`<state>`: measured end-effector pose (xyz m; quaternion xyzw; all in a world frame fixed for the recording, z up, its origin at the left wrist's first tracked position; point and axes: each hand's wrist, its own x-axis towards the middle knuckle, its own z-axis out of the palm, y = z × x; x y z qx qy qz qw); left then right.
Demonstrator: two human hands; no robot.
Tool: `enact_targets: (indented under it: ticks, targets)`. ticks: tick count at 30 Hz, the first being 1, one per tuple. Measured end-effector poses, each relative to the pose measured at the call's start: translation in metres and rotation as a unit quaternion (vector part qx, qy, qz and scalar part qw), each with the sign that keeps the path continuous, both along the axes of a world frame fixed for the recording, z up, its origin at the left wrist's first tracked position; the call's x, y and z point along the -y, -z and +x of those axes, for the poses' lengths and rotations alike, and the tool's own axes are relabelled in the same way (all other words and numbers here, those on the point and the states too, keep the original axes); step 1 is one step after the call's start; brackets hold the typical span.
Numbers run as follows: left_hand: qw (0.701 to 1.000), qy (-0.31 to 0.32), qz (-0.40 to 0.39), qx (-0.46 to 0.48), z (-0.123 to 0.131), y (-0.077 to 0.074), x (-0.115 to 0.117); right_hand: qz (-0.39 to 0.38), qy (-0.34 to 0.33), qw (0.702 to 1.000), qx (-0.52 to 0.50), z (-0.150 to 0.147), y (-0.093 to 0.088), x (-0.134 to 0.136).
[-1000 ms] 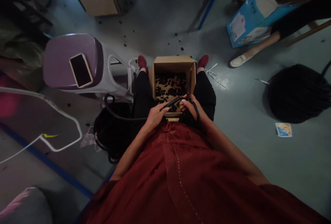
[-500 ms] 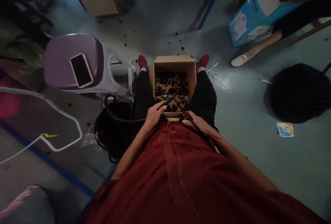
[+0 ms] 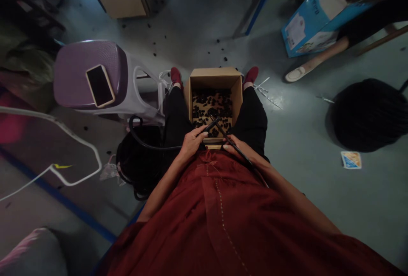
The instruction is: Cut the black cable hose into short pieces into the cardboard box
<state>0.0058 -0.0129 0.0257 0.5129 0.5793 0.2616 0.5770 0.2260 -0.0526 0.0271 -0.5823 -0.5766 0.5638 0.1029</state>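
My left hand (image 3: 193, 142) grips the end of a black rubber hose (image 3: 153, 146), whose tip (image 3: 213, 124) points over an open cardboard box (image 3: 215, 78) held between my knees. The hose trails off left and loops down beside a black bag (image 3: 140, 153). My right hand (image 3: 234, 146) holds a thin black rod (image 3: 229, 138) that slants from above the box across my lap. Many small black pieces (image 3: 212, 106) lie on the box floor. The hose and rod tips nearly meet.
To the left stands a white plastic stool with a purple seat (image 3: 86, 72), a phone (image 3: 100, 85) lying on it. Small black bits (image 3: 191, 42) dot the floor ahead. A blue-and-white carton (image 3: 310, 25), a black round mass (image 3: 366, 114) and a white cable (image 3: 73, 140) lie around me.
Since a second ago my right hand has dropped back from the box rim toward my lap, drawing the black rod out straight. My left hand has hardly moved.
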Motion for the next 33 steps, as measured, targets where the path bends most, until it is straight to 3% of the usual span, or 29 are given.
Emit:
enact_targets:
  ticks: [7,14,33]
  targets:
    - [1.0,0.013,0.011,-0.002,-0.003,0.002,-0.001,-0.002,0.002,1.0,-0.027,0.001,0.002,0.0]
    - [1.0,0.027,0.01,0.002,-0.003,0.001,-0.002,-0.022,-0.025,0.997,-0.074,0.003,-0.012,-0.005]
    - [0.991,0.102,0.07,-0.045,-0.01,0.003,-0.006,0.037,-0.019,0.999,0.008,-0.004,-0.001,-0.003]
